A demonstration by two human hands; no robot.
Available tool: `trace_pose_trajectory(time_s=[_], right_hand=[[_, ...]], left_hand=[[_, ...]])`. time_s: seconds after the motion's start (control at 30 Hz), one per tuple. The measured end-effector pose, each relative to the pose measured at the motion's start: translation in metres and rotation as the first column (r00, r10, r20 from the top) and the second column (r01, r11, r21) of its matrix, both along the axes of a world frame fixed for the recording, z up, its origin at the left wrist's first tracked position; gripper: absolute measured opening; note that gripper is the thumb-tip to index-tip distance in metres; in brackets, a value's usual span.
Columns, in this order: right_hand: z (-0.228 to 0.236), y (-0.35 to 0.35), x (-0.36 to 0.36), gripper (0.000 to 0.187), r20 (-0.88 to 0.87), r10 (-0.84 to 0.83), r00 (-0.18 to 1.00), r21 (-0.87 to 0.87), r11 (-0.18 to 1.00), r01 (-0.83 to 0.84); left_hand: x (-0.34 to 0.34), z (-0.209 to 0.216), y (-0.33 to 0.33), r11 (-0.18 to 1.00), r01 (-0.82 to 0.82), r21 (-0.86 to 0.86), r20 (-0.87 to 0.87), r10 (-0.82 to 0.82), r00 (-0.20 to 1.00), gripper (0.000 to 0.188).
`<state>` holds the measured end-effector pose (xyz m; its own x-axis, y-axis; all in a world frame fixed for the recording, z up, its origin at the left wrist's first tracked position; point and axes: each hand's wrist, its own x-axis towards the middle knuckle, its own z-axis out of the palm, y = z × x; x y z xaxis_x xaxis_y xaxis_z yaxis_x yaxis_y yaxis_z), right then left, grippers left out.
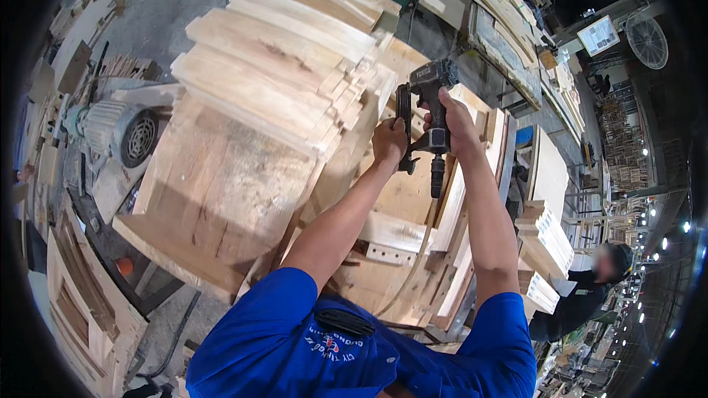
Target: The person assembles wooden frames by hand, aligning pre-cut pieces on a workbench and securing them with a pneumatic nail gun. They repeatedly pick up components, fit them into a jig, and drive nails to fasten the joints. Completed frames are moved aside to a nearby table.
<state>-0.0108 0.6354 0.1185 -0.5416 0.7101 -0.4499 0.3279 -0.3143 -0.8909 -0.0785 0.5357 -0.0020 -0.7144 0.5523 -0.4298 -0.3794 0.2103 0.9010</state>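
Crowded along the left edge of the bench (402, 195) by stacked boards (258, 66), roomier over its middle. Holding a black nail gun (438, 133) above the bench, left hand (389, 141) closed on its slim magazine, right hand (459, 125) around its grip. Counting one nail gun, one tan hose (429, 230), one finned motor (110, 129) left of the bench.

Illumination is bright and even over the boards (258, 51); the upper right is dim. Lamps (686, 226) register as small glaring points at right. A soft shadow crosses the panel (214, 177). The nail gun (435, 99) is sharply outlined. Straight edges bend toward the black rim. One person's head (612, 262) is blurred.
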Motion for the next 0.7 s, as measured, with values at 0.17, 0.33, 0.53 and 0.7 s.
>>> trace_pose_trajectory(time_s=[0.17, 0.33, 0.53, 0.7], right_hand=[[-0.01, 0.038, -0.001, 0.054, -0.002, -0.079, 0.997, 0.001, 0.997, 0.079], [-0.01, 0.033, -0.049, 0.054, 0.084, 0.054, 0.995, 0.05, 0.997, -0.058], [-0.003, 0.028, -0.023, 0.053, 0.084, -0.018, 0.996, 0.07, 0.998, 0.012], [0.012, 0.02, 0.048, 0.049, -0.01, -0.189, 0.982, -0.019, 0.982, 0.189]], left_hand=[[-0.004, -0.018, 0.042, 0.99, 0.14, 0.015, 0.074, -0.141, 0.987, 0.038], [-0.029, -0.05, 0.049, 0.995, -0.045, 0.087, 0.046, 0.041, 0.998, 0.033], [-0.012, -0.024, 0.035, 0.984, 0.059, 0.169, 0.118, -0.08, 0.99, 0.03], [0.04, -0.022, 0.037, 0.974, 0.191, 0.124, -0.005, -0.191, 0.981, 0.037]])
